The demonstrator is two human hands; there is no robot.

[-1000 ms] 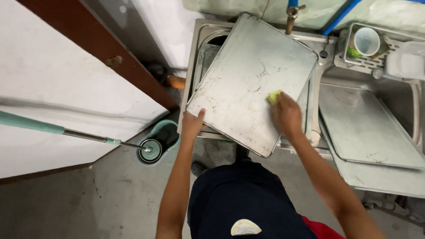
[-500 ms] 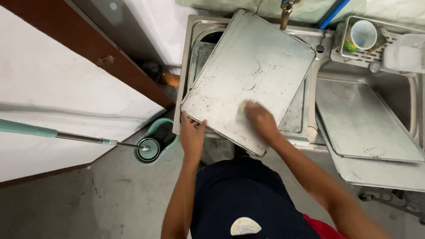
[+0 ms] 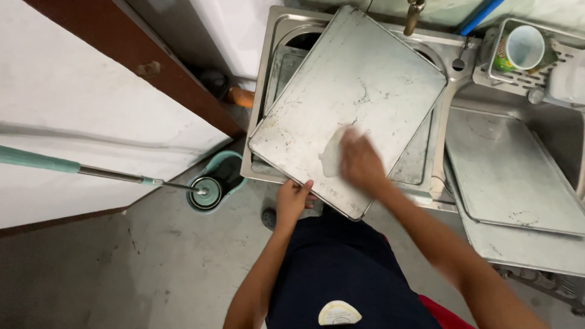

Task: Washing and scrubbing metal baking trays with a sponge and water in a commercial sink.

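A large rectangular metal tray (image 3: 350, 91) is being held tilted across the left basin of a steel sink (image 3: 271, 73), with its far corner near the tap (image 3: 414, 15) at twelve o'clock and its near edge overhanging the sink's front rim. The left hand (image 3: 292, 198) is clamped on that near edge at about seven o'clock of the tray, thumb on top and fingers tucked beneath. The right hand (image 3: 359, 161) is being pressed flat on the tray's face near five o'clock; it is motion-blurred, so it cannot be told whether its fingers are spread or closed on anything.

The tray is judged to be thin, stiff sheet metal with a shallow rolled rim: light for its span, but awkward and inclined to swing if gripped at one corner only. Its surface is dull, scratched and spotted, with a wet smear beside the right hand, so it is likely being made slippery; the rim is judged the safest hold, ideally at two opposite edges.

Another tray is being partly hidden underneath in the basin. At three o'clock, more flat trays (image 3: 509, 176) are being stacked on the drainer, and a white cup (image 3: 524, 45) is being kept in a rack at one o'clock. At nine o'clock, a teal mop bucket (image 3: 210, 189) is standing on the floor.
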